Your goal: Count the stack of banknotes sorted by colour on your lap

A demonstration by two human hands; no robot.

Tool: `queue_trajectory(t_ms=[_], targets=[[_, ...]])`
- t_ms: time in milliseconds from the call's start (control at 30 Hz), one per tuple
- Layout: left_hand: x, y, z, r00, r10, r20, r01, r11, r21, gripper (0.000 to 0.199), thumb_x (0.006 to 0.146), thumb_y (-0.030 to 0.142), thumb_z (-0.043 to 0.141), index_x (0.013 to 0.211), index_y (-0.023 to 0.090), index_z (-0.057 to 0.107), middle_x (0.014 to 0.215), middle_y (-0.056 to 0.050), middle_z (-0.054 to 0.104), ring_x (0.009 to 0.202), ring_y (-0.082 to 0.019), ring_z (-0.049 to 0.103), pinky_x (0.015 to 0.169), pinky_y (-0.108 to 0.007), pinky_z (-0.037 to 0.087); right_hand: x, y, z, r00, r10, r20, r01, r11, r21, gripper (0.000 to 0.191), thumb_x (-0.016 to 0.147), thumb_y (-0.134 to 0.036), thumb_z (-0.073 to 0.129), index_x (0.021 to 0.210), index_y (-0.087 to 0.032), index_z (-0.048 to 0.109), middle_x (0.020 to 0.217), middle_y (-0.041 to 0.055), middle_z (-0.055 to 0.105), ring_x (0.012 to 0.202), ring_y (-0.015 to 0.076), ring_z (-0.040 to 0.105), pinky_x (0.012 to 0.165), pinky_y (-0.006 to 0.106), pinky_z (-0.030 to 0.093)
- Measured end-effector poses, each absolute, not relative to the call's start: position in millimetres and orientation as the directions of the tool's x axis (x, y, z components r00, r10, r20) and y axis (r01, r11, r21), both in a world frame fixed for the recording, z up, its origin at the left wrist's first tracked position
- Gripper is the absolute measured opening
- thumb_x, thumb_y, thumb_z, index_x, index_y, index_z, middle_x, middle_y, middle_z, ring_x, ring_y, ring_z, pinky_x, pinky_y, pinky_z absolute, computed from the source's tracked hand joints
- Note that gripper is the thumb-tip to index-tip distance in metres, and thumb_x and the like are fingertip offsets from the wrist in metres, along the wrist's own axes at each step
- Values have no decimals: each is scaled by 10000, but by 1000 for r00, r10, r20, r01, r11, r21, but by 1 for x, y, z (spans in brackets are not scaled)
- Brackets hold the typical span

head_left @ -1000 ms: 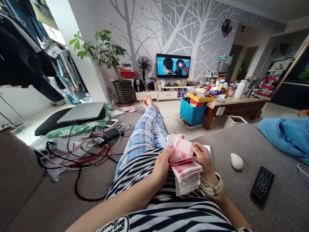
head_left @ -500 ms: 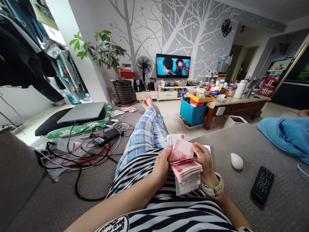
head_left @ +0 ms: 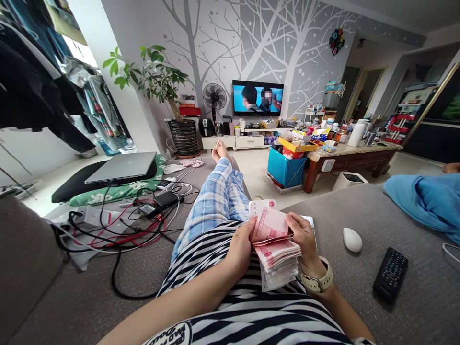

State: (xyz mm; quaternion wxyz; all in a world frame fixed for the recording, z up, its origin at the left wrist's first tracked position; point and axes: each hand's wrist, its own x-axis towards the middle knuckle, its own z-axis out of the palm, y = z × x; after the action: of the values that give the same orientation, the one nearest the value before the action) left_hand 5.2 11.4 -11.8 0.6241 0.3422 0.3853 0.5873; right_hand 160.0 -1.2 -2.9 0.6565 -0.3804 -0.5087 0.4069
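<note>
A thick stack of red and white banknotes (head_left: 278, 254) is held above my striped shirt, its lower part folded over or hanging below my fingers. My left hand (head_left: 241, 244) is closed on the left edge of the notes, thumb on top. On the right edge, my right hand (head_left: 304, 237) pinches the notes between thumb and fingers. The upper notes stand fanned apart from the thicker bundle beneath. A pale flat object shows partly behind my right hand.
On the sofa (head_left: 345, 287) to the right lie a white mouse (head_left: 352, 240), a black remote (head_left: 390, 274) and blue cloth (head_left: 424, 199). Tangled cables (head_left: 125, 235) and a laptop (head_left: 122, 166) are at the left. A cluttered table (head_left: 359, 152) stands beyond.
</note>
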Motion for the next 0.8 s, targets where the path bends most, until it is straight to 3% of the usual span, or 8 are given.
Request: queue_trajectory(t_ms=[800], targets=[[7, 3, -2, 11, 998, -60, -439, 59, 897, 218, 714, 370, 690, 755, 171, 768, 967, -67, 788, 1057, -286, 668, 947, -350, 488, 160, -1, -5, 152, 924, 351, -170, 374, -912, 472, 868, -506, 634, 584, -214, 394, 580, -48, 343, 534, 120, 270, 499, 264, 247]])
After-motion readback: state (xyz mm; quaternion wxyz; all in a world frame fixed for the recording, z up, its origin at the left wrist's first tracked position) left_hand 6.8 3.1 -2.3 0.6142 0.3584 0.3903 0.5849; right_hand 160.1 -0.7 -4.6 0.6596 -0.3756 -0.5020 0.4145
